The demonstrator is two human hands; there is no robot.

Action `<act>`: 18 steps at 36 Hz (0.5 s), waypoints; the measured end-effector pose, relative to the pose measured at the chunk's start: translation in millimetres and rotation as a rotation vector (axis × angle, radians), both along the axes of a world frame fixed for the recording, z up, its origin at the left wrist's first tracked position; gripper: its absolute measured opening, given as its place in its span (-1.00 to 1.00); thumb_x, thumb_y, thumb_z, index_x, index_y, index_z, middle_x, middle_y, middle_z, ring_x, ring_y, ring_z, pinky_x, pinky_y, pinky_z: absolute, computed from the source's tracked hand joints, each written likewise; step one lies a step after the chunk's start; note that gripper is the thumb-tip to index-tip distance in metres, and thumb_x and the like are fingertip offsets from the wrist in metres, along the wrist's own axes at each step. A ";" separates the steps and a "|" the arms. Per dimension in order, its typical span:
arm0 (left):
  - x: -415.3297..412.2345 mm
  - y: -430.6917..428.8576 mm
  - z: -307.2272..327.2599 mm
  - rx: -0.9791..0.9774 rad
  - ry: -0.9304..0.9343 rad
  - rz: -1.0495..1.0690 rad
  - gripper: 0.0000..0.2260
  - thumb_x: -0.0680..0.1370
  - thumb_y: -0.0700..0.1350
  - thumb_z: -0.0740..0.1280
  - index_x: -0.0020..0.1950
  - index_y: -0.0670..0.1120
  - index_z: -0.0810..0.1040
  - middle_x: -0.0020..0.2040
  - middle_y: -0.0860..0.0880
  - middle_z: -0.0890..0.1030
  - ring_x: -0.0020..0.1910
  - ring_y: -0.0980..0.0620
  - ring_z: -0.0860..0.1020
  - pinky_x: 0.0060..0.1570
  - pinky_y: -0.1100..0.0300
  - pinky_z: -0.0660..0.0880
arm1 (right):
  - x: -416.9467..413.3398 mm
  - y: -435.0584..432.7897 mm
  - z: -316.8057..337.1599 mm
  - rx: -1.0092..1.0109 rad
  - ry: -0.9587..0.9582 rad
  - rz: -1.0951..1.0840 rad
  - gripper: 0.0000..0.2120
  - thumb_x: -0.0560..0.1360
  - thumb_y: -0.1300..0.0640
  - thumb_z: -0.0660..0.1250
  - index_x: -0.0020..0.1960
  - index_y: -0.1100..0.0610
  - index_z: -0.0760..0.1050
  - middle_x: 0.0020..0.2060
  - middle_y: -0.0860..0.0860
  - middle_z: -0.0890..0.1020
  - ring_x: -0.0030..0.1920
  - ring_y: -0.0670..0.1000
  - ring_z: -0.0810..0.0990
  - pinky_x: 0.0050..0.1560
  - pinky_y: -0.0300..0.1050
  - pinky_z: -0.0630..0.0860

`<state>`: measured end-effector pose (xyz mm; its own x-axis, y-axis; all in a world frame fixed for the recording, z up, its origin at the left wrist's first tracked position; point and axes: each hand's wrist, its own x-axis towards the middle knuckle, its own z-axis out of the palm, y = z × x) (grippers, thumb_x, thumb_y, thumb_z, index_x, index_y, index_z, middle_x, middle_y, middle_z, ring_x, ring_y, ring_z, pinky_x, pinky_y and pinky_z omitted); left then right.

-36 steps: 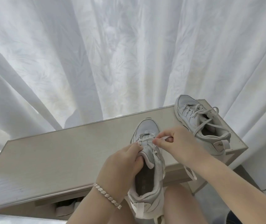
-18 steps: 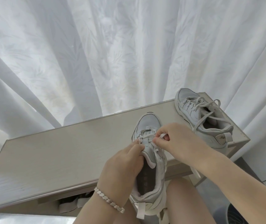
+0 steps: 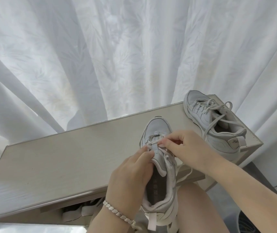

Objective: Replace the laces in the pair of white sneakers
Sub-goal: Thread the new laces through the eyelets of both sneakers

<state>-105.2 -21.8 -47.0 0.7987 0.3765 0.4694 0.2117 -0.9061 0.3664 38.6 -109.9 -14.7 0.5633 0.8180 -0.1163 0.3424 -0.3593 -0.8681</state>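
A near white leather sneaker [image 3: 161, 167] lies with its toe on the pale wood-grain worktop [image 3: 67, 158] and its heel out over the person's lap. The left hand [image 3: 131, 177] grips it at the tongue and the left edge of the opening, fingers [image 3: 147, 154] curled onto it. The right hand [image 3: 186, 148] pinches a flat white lace [image 3: 153, 142] between thumb and fingertips at the lower eyelets. A second white sneaker [image 3: 200, 111], loosely laced, sits well apart at the worktop's far right end. A silver link bracelet [image 3: 117, 214] circles the left wrist, and a white sheer curtain [image 3: 117, 56] hangs behind.
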 end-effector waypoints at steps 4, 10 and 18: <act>0.3 -1.3 0.7 0.006 -0.005 0.000 -0.79 0.44 -0.07 0.16 0.05 0.05 0.42 0.02 0.01 0.67 -0.19 0.06 0.66 -0.47 0.20 0.55 | 0.9 -2.4 -3.0 0.033 -0.011 -0.018 -0.86 0.51 0.18 0.34 -0.04 0.00 0.64 -0.32 -0.26 0.56 -0.33 -0.43 0.49 -0.21 -0.57 0.36; 0.7 -4.7 5.5 0.053 -0.041 -0.023 -0.81 0.45 -0.09 0.13 0.05 0.00 0.40 0.06 0.08 0.46 -0.31 -0.04 0.65 -0.57 0.09 0.53 | -3.7 3.9 -8.0 0.119 0.008 -0.105 -0.83 0.41 0.21 0.45 -0.22 -0.07 0.61 -0.33 -0.16 0.62 -0.30 -0.33 0.54 -0.23 -0.53 0.39; -1.0 -3.7 6.1 -0.019 -0.038 0.041 -0.84 0.45 -0.05 0.15 -0.01 0.10 0.42 0.04 0.14 0.52 -0.17 0.13 0.54 -0.51 0.17 0.53 | -6.9 -3.0 -0.2 0.131 -0.044 -0.062 -0.95 0.41 0.03 0.44 -0.20 -0.13 0.61 -0.28 -0.19 0.66 -0.23 -0.32 0.58 -0.20 -0.51 0.42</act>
